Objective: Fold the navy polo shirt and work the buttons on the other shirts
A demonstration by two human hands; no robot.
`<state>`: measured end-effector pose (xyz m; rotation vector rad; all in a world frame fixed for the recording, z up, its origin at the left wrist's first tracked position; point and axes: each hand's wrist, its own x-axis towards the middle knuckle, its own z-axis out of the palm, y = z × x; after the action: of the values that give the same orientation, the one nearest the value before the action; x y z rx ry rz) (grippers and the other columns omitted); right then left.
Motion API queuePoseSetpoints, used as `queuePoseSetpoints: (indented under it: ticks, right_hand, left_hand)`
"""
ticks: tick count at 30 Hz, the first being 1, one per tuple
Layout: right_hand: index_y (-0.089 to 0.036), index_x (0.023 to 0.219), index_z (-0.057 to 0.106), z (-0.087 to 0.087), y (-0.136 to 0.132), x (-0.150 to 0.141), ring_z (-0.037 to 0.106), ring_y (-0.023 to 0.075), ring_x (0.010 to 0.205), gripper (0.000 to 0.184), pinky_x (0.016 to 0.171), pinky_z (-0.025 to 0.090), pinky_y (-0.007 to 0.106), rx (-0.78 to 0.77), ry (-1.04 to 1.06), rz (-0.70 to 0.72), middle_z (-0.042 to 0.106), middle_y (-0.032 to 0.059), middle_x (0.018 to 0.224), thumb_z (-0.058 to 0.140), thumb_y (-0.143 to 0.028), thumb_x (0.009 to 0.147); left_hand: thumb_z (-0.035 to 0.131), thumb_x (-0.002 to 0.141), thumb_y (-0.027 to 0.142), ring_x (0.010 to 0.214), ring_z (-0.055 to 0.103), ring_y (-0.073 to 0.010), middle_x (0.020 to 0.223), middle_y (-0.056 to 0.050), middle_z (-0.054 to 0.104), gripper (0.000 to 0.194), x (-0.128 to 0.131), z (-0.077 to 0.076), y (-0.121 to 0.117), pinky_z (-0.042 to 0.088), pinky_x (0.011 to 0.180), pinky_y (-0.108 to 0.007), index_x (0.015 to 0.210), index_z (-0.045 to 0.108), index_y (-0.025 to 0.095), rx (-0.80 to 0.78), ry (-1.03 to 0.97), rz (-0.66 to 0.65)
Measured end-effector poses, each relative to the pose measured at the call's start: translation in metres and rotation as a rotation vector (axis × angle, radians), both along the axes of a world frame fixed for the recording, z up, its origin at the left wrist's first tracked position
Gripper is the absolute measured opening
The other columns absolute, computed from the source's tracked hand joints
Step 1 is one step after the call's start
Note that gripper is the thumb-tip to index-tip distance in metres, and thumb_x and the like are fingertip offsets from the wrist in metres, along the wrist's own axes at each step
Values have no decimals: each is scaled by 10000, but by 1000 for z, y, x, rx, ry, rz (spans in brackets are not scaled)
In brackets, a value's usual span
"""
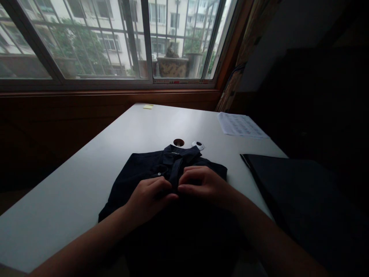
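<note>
A dark navy collared shirt point(138, 169) lies flat on the white table point(86, 173), collar pointing away from me. Both my hands rest on the middle of its front. My left hand point(150, 200) has its fingers curled and pinched on the shirt's front edge near a small pale button. My right hand point(201, 184) faces it, fingers bent and pressed together on the same strip of fabric. The fingertips of the two hands almost touch.
A round cable hole point(178, 142) and its loose cap point(198, 145) sit just beyond the collar. A printed sheet point(240, 125) lies at the far right, a yellow sticky note point(148, 106) at the far edge. A black flat board point(302, 192) lies at right. A window lies behind.
</note>
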<state>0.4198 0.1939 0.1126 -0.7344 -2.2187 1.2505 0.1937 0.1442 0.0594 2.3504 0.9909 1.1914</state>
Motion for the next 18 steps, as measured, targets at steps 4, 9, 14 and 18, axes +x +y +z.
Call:
queuePoseSetpoints:
  ticks: [4,9,14,18]
  right_hand:
    - [-163,831,733,1,0,0,587,123,728,115,661,438,253,7,6,-6,625,2,795,707,-262,883]
    - [-163,832,735,0,2,1,582,120,726,105,664,431,253,7,8,-13,631,2,797,710,-253,880]
    - [-165,830,735,-4,3,2,569,115,715,103,658,421,254,-7,12,-17,627,-1,792,712,-254,878]
    - [-166,820,730,-5,2,1,562,113,712,99,655,414,253,-15,16,-17,623,-3,789,706,-245,875]
  left_hand:
    - [638,943,266,582,535,-85,712,8,585,137,2,2,-1,411,550,-182,872,619,151,-24,-18,-9]
    - [625,950,234,580,548,-83,715,5,601,102,1,1,-1,408,548,-178,909,645,143,-23,-3,-9]
    - [612,960,235,575,547,-84,700,7,601,115,0,1,-1,408,549,-182,905,651,142,1,15,-39]
    - [597,970,244,541,524,-77,671,11,584,148,0,3,0,391,517,-183,883,653,139,19,3,-70]
